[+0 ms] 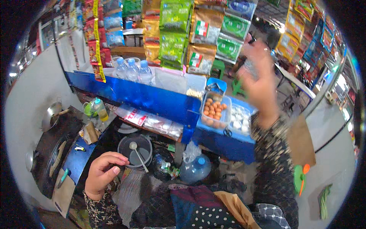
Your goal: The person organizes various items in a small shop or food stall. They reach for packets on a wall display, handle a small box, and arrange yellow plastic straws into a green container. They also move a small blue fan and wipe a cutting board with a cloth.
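The left hand (105, 171) is loosely curled, thumb parted from the fingers, just beside a round grey plastic bucket (121, 149). Within the bucket's opening lies a slanting ladle (140, 157): its rounded bowl points to the upper left, its long thin handle running down rightward to the near rim. The right hand (260, 76) is raised and blurred, so I cannot tell whether it grips anything; in the view it appears beside shiny green sachets (230, 46). On the blue bench (219, 137), a clear tub (227, 104) holds smooth brown eggs (214, 108).
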{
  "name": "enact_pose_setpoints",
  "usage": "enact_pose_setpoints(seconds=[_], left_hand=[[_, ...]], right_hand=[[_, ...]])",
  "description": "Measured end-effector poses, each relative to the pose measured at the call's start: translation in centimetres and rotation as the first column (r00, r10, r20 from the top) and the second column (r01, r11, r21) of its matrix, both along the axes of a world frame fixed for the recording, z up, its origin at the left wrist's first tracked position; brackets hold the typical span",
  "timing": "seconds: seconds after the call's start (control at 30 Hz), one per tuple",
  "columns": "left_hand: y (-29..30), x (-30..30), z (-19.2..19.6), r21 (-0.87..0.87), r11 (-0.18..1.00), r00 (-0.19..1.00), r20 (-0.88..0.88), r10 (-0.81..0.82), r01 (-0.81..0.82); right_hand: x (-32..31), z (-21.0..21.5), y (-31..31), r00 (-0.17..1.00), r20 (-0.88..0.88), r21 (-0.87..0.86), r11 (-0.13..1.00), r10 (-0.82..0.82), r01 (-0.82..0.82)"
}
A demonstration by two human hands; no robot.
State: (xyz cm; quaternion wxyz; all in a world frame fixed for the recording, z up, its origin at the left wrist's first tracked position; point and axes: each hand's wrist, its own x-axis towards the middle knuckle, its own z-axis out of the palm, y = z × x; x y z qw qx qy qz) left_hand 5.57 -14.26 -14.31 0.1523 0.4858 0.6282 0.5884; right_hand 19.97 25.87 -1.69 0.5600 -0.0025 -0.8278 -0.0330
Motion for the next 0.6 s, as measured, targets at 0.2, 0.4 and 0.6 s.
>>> enact_pose_setpoints(seconds=[0.2,0.4,0.6], left_hand=[[0.6,-1.6,-2.8,0.059,0.998,0.984,0.178,-0.016,0.006],[1.2,-0.4,-4.3,0.078,0.977,0.961,0.208,0.18,-0.2],[0.3,1.6,-6.4,0.107,0.919,0.911,0.214,0.351,-0.38]], right_hand=[[2.1,-24.0,-6.4,0.842,0.406,-0.722,0.689,0.355,0.058],[6.6,-34.2,-7.1,0.495,0.607,-0.779,0.588,0.622,0.217],[6.4,-39.9,-4.9,0.278,0.706,-0.708,0.637,0.652,0.303]])
